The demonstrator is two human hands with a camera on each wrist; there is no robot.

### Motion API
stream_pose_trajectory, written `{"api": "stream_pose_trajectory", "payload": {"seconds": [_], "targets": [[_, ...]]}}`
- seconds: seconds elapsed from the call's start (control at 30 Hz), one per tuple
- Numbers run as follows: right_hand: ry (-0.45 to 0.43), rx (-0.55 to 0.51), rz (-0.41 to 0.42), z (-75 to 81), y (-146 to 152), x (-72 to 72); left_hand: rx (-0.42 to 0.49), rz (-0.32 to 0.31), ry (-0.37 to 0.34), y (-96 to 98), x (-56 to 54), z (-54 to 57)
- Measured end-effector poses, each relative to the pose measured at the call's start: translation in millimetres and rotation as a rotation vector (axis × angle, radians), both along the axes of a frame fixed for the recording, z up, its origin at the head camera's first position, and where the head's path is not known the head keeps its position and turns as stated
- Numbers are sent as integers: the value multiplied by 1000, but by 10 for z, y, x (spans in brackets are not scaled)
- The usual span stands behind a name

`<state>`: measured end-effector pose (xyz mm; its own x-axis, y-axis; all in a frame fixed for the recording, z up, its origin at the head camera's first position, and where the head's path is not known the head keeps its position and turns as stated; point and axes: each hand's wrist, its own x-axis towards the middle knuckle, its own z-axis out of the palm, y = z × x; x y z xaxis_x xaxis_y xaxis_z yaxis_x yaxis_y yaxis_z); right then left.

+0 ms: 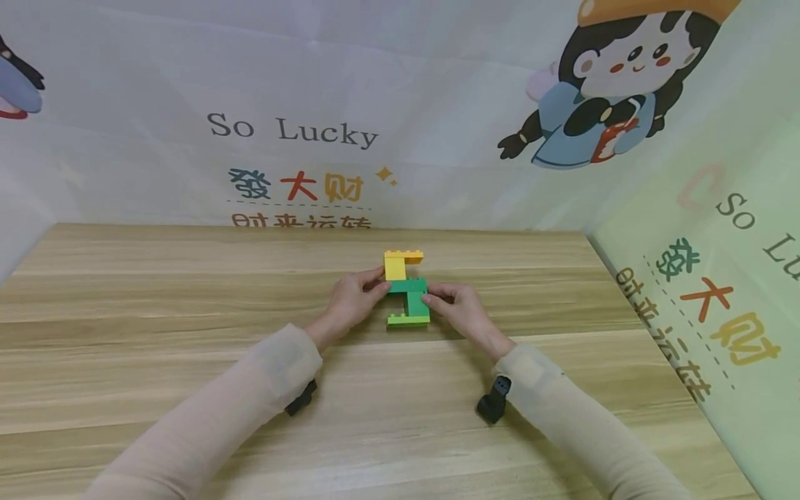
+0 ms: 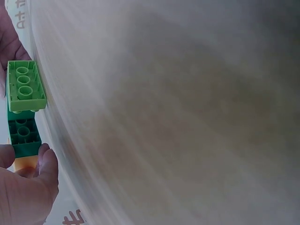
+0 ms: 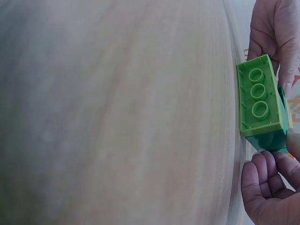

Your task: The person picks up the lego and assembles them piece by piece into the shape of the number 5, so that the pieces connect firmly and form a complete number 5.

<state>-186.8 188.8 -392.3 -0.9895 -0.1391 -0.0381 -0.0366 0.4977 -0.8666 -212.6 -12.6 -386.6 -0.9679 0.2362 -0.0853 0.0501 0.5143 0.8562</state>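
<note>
A stepped stack of building blocks [image 1: 417, 304] is held up between both hands in the head view. From top to bottom it has an orange block [image 1: 412, 257], a yellow block [image 1: 394, 269], two darker green blocks and a lime green block [image 1: 409, 321]. My left hand [image 1: 355, 300] pinches the upper green block [image 2: 26, 149] at its left end. On the other side, my right hand [image 1: 464, 309] grips the lower green block [image 3: 269, 141] between thumb and fingers. Both wrist views show the hollow underside of the lime block, with its round tubes.
The wood-grain table [image 1: 400, 430] stretches below and around the hands. A printed cloth [image 1: 437, 139] with cartoon figures and lettering hangs behind it, and another printed panel [image 1: 744, 333] stands along the right edge. Each wrist wears a black device [image 1: 494, 401].
</note>
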Motion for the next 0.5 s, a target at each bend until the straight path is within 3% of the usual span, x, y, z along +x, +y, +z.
{"api": "stream_pose_trajectory", "payload": {"seconds": [0.5], "targets": [[-76, -56, -21, -30, -8, -36, 16, -1, -24, 16, -48, -30]]}}
